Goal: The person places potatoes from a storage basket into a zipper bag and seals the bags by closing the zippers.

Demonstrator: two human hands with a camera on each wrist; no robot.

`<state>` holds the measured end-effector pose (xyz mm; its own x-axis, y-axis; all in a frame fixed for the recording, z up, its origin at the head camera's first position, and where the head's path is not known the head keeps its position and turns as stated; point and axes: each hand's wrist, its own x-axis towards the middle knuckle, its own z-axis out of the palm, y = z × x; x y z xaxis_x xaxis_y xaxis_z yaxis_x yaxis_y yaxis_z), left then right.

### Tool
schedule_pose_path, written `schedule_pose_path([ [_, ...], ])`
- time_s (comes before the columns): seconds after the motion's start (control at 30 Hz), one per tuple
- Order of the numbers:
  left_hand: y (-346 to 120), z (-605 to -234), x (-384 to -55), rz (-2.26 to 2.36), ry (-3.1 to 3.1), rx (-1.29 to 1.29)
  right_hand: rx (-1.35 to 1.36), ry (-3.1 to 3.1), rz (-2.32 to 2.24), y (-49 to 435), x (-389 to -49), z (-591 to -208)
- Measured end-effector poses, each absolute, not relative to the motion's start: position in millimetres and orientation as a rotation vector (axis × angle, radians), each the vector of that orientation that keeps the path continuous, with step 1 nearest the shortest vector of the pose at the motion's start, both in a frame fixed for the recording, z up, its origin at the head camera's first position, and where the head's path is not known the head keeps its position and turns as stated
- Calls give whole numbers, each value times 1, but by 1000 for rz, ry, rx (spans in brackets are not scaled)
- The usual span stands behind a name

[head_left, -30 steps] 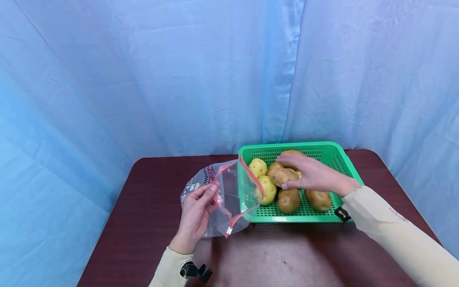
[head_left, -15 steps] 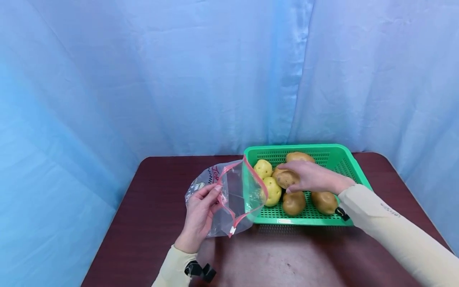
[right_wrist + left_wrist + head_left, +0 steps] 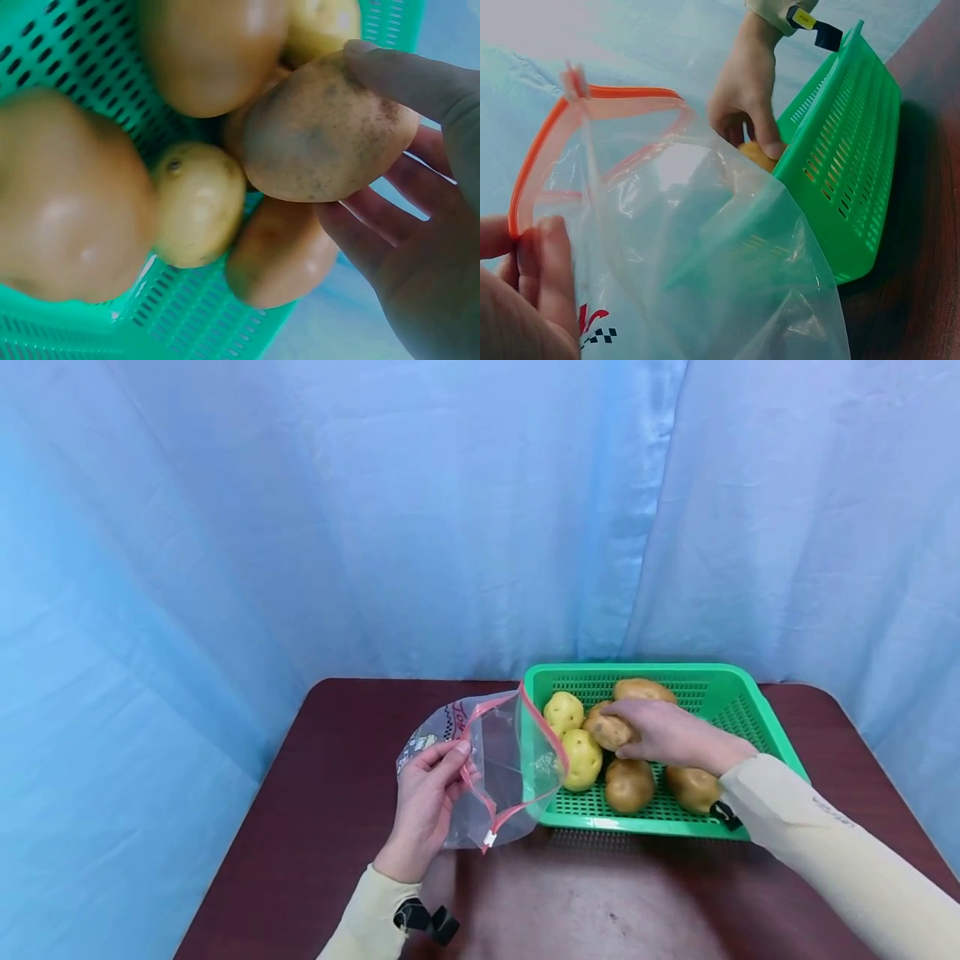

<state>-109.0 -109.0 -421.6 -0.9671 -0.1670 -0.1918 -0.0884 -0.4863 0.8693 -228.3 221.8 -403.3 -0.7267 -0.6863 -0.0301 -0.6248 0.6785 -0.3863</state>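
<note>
My left hand (image 3: 427, 793) pinches the red zip edge of a clear plastic bag (image 3: 498, 752) between thumb and fingers. The bag's mouth gapes toward the green basket (image 3: 637, 827), and its edge overlaps the basket's left side. A white slider (image 3: 490, 838) sits at the near end of the zip. Inside the basket, my right hand (image 3: 671, 735) grips a brown potato (image 3: 611, 731). In the right wrist view, thumb and fingers hold that potato (image 3: 322, 135) from opposite sides, above other potatoes. Red lettering and a checkered print mark the bag, partly hidden by the left hand.
Around the held potato lie yellow potatoes (image 3: 581, 760) on the left and brown potatoes (image 3: 630, 787) in front, behind and to the right. The basket stands toward the back right of a dark red table (image 3: 360, 760). Blue curtains (image 3: 450, 527) hang behind and beside it.
The head view has shifted, so everything sits farther right. My right hand has come down a little around the potato, and less of it shows. The left hand keeps its hold on the bag.
</note>
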Motion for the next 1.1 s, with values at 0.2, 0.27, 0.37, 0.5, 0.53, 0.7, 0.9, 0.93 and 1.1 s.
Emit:
schedule_pose_path([
  [0.2, -108, -419, -109, -2583, -1646, 420, -1027, 2830, -689, 224, -214, -382],
  [0.27, -108, -419, -109, -2586, -1643, 420, -977, 2843, -738, 224, -207, -375],
  [0.37, -108, -419, -110, -2595, -1623, 405, -933, 2853, -833, 222, -197, -368],
  [0.5, -109, -419, -108, -2601, -1607, 390, -912, 2883, -954, 217, -184, -361],
  [0.53, -109, -419, -108, -2603, -1604, 392, -900, 2891, -997, 215, -180, -360],
  [0.7, -109, -421, -105, -2613, -1582, 421, -817, 2883, -1272, 201, -161, -352],
  [0.9, -109, -420, -102, -2621, -1550, 462, -769, 2708, -1649, 178, -141, -350],
  [0.93, -109, -420, -102, -2622, -1545, 461, -770, 2670, -1704, 174, -139, -350],
  [1.1, -110, -419, -100, -2619, -1541, 452, -792, 2537, -1885, 150, -130, -359],
])
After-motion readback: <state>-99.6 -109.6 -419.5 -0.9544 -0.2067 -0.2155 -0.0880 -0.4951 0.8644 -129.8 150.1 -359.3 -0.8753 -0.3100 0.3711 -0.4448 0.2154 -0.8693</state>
